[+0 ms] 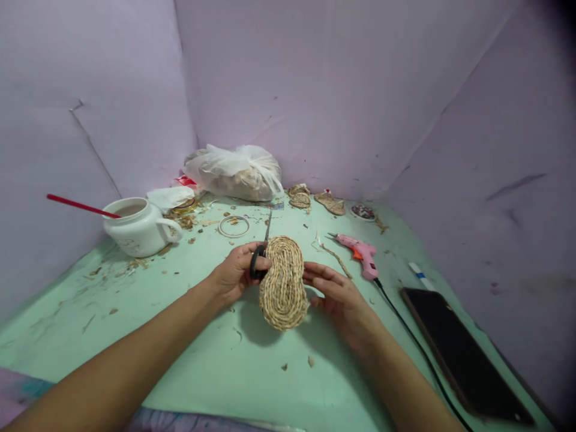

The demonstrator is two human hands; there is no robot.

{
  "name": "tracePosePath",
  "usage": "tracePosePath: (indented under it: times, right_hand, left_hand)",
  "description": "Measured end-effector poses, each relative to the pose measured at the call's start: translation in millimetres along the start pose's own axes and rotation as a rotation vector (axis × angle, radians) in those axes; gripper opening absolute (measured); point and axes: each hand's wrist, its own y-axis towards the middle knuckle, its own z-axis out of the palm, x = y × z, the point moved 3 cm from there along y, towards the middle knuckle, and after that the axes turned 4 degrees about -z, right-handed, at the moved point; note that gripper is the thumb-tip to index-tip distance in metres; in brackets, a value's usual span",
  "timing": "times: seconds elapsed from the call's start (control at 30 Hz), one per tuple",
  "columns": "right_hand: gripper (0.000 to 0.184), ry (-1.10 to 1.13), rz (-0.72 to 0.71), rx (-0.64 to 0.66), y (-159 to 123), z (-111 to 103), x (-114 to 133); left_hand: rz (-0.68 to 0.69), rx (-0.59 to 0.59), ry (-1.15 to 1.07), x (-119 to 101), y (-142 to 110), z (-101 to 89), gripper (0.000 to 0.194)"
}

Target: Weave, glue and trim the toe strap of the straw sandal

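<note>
A braided straw sole point(284, 282), shaped like a figure eight with coiled rows, is held up above the table. My left hand point(238, 270) is closed on its left edge and also grips black-handled scissors point(258, 263), whose blades point away from me. At the sole's right edge is my right hand point(335, 294), its fingers stretched out and the thumb apart. Its fingertips touch or nearly touch the rim; I cannot tell which.
A pink glue gun point(360, 251) with a black cord lies right, beside a dark phone point(463, 354). A white mug point(137, 231) holding a red stick stands left. Behind are a plastic bag point(238, 174), a tape ring point(233, 227), small woven slippers point(330, 203) and a bead dish point(362, 212).
</note>
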Motion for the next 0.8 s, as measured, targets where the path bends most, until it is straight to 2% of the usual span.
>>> tracePosePath:
  times: [0.13, 0.2, 0.33, 0.5, 0.57, 0.67, 0.8]
  right_hand:
    - [0.037, 0.094, 0.063, 0.182, -6.8, 18.6, -4.3]
    - [0.034, 0.094, 0.087, 0.206, -8.4, 22.1, -8.0]
    - [0.029, 0.136, 0.069, 0.108, -6.0, 17.3, -11.7]
    - [0.026, 0.243, -0.077, -0.074, -0.9, 4.2, -5.3]
    - [0.028, 0.275, -0.148, -0.148, 0.3, -0.1, -3.2]
    - [0.029, 0.280, -0.231, -0.230, 1.2, -3.2, -2.5]
    - [0.029, 0.315, -0.234, -0.262, 1.6, -1.6, -4.8]
  left_hand:
    - [0.024, -0.003, 0.071, 7.2, -1.0, 9.2, 0.040]
    - [0.047, -0.020, 0.113, 9.9, -0.2, 14.2, 0.043]
    - [0.119, -0.057, 0.279, 3.8, -4.4, 18.8, 0.037]
    - [0.490, -0.168, 0.895, -16.6, -25.6, 13.6, 0.023]
    - [0.564, -0.143, 1.102, -15.1, -32.5, 14.4, 0.025]
    - [0.614, -0.061, 1.237, -5.4, -38.7, 19.6, 0.034]
    - [0.672, -0.135, 1.329, 4.8, -40.9, 24.6, 0.046]
